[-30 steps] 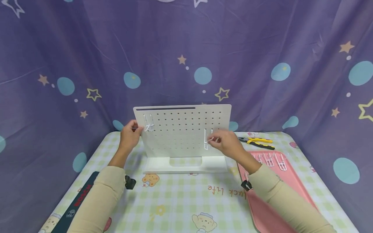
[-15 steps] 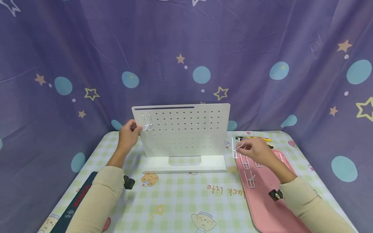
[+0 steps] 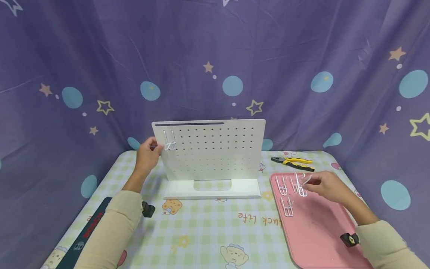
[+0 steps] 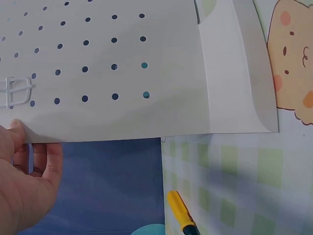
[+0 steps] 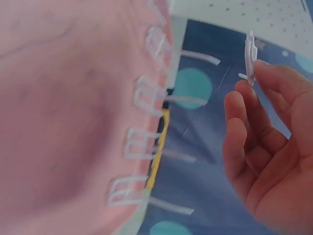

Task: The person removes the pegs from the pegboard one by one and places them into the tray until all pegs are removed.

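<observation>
A white metal pegboard (image 3: pixel 215 160) stands upright on its base at the back of the table. My left hand (image 3: pixel 147 155) grips its left edge, the thumb on the front face and the fingers behind, as the left wrist view shows. One white wire hook (image 3: pixel 170 145) hangs in the board's upper left holes, near that thumb. Over the far part of a pink tray (image 3: pixel 315 231), my right hand (image 3: pixel 329 186) pinches another white wire hook (image 5: pixel 251 56) between thumb and fingers. Several similar hooks (image 3: pixel 287 209) lie in the tray, some partly covered by the held hook and right hand.
Pliers with yellow and black handles (image 3: pixel 293 163) lie behind the tray. A dark BOSCH-marked case (image 3: pixel 84 239) lies by my left forearm. Beside the board in the left wrist view is a yellow tool end (image 4: pixel 181 210). A purple curtain (image 3: pixel 215 45) hangs behind the table.
My right hand has carried the wire hook from the board's lower right, rightward and down over the tray. My left hand has stayed on the board's left edge.
</observation>
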`<control>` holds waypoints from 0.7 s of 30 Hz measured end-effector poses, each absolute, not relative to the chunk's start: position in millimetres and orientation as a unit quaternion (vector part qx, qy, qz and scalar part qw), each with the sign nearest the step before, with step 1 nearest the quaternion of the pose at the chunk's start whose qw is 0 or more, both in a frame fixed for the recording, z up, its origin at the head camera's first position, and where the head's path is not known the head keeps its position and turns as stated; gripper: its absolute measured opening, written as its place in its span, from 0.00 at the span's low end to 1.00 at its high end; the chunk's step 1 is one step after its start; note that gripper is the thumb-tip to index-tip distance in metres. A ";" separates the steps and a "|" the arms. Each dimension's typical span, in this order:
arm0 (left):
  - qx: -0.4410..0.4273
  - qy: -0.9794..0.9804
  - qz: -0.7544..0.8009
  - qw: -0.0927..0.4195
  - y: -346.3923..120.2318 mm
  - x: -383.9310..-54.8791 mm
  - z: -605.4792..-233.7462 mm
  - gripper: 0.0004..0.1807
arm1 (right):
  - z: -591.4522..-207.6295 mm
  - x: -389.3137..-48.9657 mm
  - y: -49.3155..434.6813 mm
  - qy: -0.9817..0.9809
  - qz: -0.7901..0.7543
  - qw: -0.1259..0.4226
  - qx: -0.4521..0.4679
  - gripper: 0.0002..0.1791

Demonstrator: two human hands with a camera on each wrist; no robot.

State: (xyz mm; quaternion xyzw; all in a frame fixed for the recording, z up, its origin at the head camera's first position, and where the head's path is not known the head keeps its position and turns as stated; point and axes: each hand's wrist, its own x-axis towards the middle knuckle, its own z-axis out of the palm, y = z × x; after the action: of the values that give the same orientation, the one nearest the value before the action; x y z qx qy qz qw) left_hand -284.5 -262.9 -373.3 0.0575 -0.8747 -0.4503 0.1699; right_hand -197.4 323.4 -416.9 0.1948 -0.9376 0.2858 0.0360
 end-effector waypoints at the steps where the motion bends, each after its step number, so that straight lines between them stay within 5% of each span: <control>1: 0.059 -0.874 -0.453 0.169 -262.8 -284.7 -373.0 0.12 | -419.7 -195.9 327.0 -0.938 0.285 0.034 0.194 0.01; 21: 0.064 -0.868 -0.468 0.151 -262.3 -282.9 -366.5 0.12 | -469.0 -188.0 331.1 -0.932 0.295 -0.039 0.206 0.04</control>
State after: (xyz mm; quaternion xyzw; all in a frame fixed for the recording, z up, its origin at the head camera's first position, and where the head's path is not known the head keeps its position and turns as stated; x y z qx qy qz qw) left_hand -282.9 -262.3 -366.5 0.0640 -0.8684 -0.4678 0.1511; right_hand -188.0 331.1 -469.0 0.2058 -0.9324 0.2946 -0.0392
